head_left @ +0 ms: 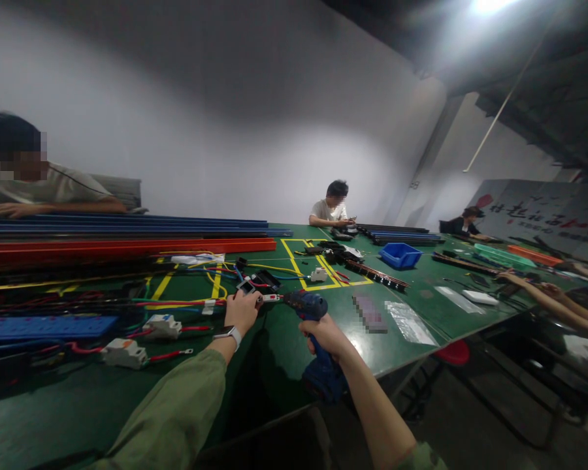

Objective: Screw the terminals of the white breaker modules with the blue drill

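My right hand (327,336) is wrapped round the handle of a dark blue cordless drill (318,305), its nose pointing left. My left hand (244,309), with a watch on the wrist, is closed on a small white-and-red part (271,298) that meets the drill's tip. Just what that part is cannot be made out. Black pieces (267,279) and coloured wires lie beyond my left fingers. To the left of this hand are a white circuit breaker (163,326) and another breaker (125,352), both with red leads ending in metal lugs.
A blue power strip (46,328) and long red channels (127,247) stretch along the left. A blue bin (400,255), a clear plastic bag (411,322) and a pixelated flat object (370,314) are on the right. Several people sit around the green table (323,365).
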Demonstrator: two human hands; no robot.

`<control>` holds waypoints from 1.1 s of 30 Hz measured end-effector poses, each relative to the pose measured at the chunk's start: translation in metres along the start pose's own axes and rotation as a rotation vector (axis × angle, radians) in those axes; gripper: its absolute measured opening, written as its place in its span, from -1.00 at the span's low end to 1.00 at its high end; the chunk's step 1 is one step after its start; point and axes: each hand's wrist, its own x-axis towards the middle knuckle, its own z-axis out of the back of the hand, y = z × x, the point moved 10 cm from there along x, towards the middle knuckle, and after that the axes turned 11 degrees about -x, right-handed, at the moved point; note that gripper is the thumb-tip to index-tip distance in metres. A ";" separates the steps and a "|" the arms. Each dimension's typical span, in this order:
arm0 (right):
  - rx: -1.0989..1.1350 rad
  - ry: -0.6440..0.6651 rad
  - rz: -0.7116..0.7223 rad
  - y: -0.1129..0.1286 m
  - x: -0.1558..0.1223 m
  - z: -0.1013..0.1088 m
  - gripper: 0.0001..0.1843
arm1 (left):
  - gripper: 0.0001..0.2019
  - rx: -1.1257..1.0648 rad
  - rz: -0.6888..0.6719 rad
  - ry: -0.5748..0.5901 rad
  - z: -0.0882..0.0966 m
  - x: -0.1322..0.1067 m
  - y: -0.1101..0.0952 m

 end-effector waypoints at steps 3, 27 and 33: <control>-0.001 0.004 0.007 -0.001 0.001 0.000 -0.86 | -0.76 0.000 0.003 0.004 0.000 -0.001 0.000; -0.004 0.012 0.008 0.002 -0.002 -0.001 -0.88 | -0.75 -0.003 0.017 0.024 0.001 -0.001 -0.002; 0.002 -0.008 -0.029 0.005 -0.007 0.001 -0.87 | -0.75 -0.007 0.007 0.008 0.001 -0.001 0.000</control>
